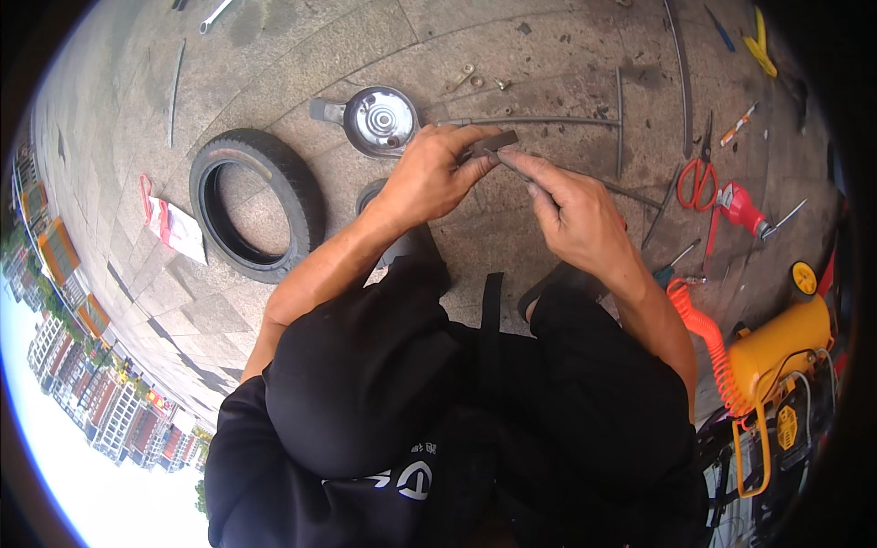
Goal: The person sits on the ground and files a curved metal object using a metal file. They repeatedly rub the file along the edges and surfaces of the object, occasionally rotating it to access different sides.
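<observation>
My left hand is closed on a small dark, flat piece above the pavement. My right hand meets it from the right, index finger extended to the piece and fingers curled on something thin, mostly hidden, that I cannot make out. Behind my left hand lies a round metal wheel hub part with a grey arm. A T-handled rod lies beyond both hands. Under my left forearm, a dark object, probably my shoe, is partly hidden.
A black tire and red-white bag lie left. Right are red-handled scissors, a red bottle, screwdrivers, rods, a coiled orange hose and a yellow compressor. Small metal parts and a wrench lie farther away.
</observation>
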The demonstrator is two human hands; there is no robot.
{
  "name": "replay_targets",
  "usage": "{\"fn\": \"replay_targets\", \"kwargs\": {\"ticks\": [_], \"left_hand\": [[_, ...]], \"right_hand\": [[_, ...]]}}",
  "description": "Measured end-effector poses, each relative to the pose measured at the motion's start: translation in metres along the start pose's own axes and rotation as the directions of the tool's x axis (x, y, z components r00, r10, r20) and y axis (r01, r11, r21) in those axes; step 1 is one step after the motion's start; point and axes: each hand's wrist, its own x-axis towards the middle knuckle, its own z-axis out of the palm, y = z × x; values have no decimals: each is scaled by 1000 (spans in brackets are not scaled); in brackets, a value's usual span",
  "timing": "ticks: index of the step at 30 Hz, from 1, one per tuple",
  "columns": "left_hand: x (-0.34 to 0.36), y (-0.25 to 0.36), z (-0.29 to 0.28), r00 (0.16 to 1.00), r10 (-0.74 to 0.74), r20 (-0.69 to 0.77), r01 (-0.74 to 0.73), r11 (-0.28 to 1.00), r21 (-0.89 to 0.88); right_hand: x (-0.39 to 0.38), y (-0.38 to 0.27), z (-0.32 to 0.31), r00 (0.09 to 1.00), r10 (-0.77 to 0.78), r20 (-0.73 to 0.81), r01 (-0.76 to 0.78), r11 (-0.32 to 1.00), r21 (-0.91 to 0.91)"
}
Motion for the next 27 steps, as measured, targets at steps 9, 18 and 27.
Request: {"fn": "replay_targets", "kwargs": {"ticks": [9, 18, 27], "left_hand": [[-2, 1, 2, 999, 32, 4, -32, 997, 68], [-3, -1, 6, 998, 57, -31, -57, 998, 8], [-2, 4, 5, 1000, -24, -13, 23, 996, -87]], "right_hand": [[-2, 5, 2, 999, 54, -3, -54, 998, -40], [-5, 1, -3, 998, 69, -13, -70, 988, -138], [-4, 2, -2, 998, 37, -55, -45, 986, -160]]}}
